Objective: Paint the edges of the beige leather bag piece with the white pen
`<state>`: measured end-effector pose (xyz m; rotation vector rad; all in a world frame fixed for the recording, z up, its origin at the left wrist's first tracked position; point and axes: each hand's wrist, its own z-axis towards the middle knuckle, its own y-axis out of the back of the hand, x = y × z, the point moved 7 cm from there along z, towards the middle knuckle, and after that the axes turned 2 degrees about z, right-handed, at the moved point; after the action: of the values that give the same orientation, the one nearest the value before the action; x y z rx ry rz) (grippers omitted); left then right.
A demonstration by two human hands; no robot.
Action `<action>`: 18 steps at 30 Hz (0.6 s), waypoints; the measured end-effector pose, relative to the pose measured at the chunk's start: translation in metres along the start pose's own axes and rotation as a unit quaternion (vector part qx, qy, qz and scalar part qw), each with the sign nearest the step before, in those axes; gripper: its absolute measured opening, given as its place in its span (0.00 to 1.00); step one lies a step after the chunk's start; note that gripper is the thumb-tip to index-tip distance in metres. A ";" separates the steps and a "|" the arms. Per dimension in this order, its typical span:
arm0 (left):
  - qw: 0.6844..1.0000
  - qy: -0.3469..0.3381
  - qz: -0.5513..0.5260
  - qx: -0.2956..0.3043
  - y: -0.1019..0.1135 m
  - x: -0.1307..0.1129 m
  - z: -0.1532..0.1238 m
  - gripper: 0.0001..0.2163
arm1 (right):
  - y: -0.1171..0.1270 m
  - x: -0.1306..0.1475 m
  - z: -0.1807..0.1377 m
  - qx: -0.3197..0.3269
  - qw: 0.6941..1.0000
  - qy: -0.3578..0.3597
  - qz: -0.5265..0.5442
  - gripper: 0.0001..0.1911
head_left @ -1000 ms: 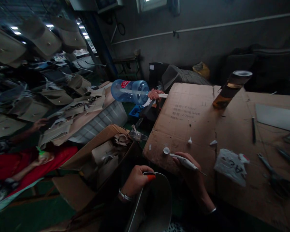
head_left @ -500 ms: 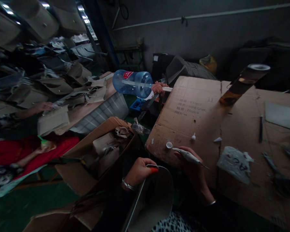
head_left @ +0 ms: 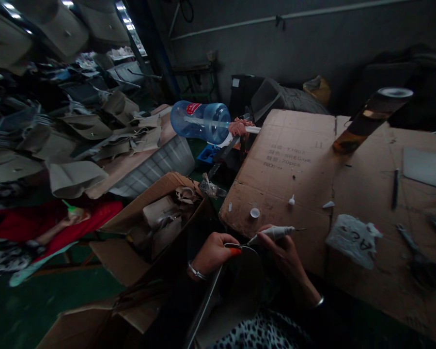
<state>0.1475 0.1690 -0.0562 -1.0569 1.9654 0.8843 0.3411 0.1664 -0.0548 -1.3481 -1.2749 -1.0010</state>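
While the left hand [head_left: 213,252] pinches the curved top edge of a grey leather panel [head_left: 236,291] between thumb and fingers, an orange-painted nail showing at the rim, the right hand [head_left: 285,252] grips a white pen-shaped tool [head_left: 274,233] whose thin tip points right, away from the panel. The panel stands on edge over the person's lap, just below the near edge of the table [head_left: 349,160], which is covered with flattened brown cardboard. A silver bracelet [head_left: 195,271] circles the left wrist.

Just beyond the hands, a small white cap [head_left: 255,212] and two small white nozzle tips [head_left: 291,199] lie on the cardboard. To the right rests a crumpled white bag [head_left: 354,239] with dark lettering, and past it a pair of dark pliers [head_left: 417,259]. A tall bottle [head_left: 368,120] of amber liquid stands at the far side of the table, near a dark pen [head_left: 395,182].

Left of the table, an open cardboard box [head_left: 148,218] holds pale bag pieces. Beyond it a blue water jug [head_left: 200,121] lies on its side. Tan cut pieces [head_left: 72,177] are heaped farther left, beside another person in a red sleeve [head_left: 58,225].
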 end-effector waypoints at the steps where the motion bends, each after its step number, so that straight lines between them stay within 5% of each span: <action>1: 1.000 -0.001 0.001 0.000 0.000 -0.001 -0.001 0.11 | -0.002 0.000 0.000 0.003 1.000 -0.002 -0.002 0.18; 18: 0.996 -0.063 0.063 -0.012 -0.006 -0.012 -0.007 0.08 | -0.003 0.008 0.002 0.041 0.997 0.028 -0.053 0.18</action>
<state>0.1552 0.1649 -0.0442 -0.8750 1.9372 1.0198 0.3389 0.1694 -0.0473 -1.1915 -1.3413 -1.0408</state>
